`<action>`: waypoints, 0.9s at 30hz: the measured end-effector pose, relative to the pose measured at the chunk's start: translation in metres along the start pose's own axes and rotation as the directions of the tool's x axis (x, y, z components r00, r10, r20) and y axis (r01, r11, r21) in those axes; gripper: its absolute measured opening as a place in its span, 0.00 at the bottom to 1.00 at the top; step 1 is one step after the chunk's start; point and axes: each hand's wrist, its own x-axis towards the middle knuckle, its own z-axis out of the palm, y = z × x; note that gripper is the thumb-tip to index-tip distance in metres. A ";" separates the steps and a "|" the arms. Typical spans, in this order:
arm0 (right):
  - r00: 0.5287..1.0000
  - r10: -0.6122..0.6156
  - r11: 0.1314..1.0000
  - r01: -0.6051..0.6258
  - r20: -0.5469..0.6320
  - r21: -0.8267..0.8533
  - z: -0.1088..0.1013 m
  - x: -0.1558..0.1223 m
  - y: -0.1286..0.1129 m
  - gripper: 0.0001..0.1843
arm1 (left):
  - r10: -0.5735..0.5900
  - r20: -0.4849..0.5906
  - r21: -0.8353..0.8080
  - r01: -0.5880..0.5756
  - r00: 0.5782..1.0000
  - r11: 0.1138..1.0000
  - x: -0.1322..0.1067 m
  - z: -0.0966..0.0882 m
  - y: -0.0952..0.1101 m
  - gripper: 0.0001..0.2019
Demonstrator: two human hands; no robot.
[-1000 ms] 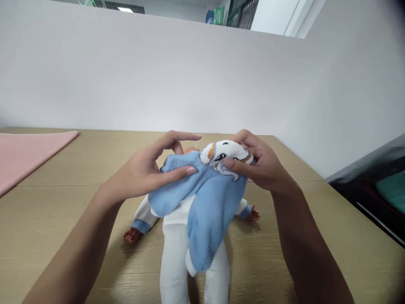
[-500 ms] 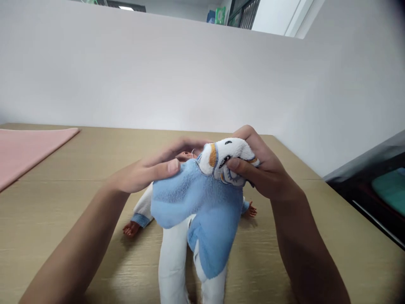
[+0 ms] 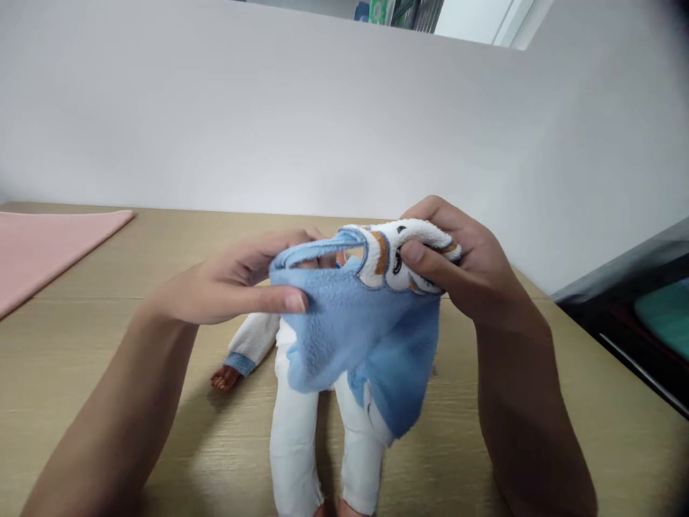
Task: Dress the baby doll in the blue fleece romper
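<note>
Between both hands hangs a small light-blue fleece doll garment (image 3: 334, 323), with a white and orange embroidered animal face on its front and a strap-like loop at its upper left. My left hand (image 3: 242, 280) pinches its left edge, thumb in front and fingers behind. My right hand (image 3: 457, 258) grips the embroidered part, thumb on top. Behind and below the garment a doll (image 3: 296, 431) lies on its back on the table, in white trousers and a white sleeve with a blue cuff. The garment and my hands hide most of its torso and head.
A pink cloth (image 3: 48, 251) lies flat at the left of the wooden table (image 3: 177, 459). A white wall (image 3: 269, 122) rises behind the table. Beyond its right edge is a black object with a teal part (image 3: 664, 323).
The garment has moved slightly up and right in my hands, and the loop at its upper left now stands open. More of the doll's trousers shows; its right-side hand is now hidden.
</note>
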 end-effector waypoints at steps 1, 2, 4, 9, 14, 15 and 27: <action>0.998 0.023 0.999 -0.024 0.060 0.021 -0.002 0.000 0.002 0.16 | 0.023 -0.034 0.001 -0.023 0.999 1.000 -0.002 0.000 -0.001 0.08; 0.984 0.056 0.997 -0.063 0.166 0.039 -0.003 0.000 0.005 0.17 | 0.027 -0.061 -0.001 -0.027 0.998 1.000 -0.003 0.001 -0.002 0.06; 0.883 0.104 0.989 -0.140 0.457 0.046 -0.006 0.000 0.010 0.19 | 0.047 -0.086 0.011 -0.046 0.995 0.999 -0.004 0.004 -0.004 0.04; 0.772 0.005 0.994 -0.071 0.636 0.079 -0.004 0.001 0.011 0.21 | 0.099 -0.135 0.183 -0.074 0.986 0.980 0.003 0.011 0.004 0.05; 0.967 -0.042 0.999 0.049 0.250 -0.022 0.005 0.000 0.007 0.11 | -0.134 0.113 -0.001 0.135 0.985 0.991 0.006 0.011 0.015 0.09; 0.981 -0.022 0.999 0.028 0.195 -0.029 0.008 0.000 0.007 0.13 | -0.180 0.169 -0.073 0.195 0.969 0.978 0.005 0.011 0.015 0.10; 0.746 0.007 0.854 -0.351 0.666 0.384 0.028 -0.011 0.005 0.23 | -0.065 0.035 -0.475 0.074 0.997 0.877 0.000 0.027 -0.018 0.13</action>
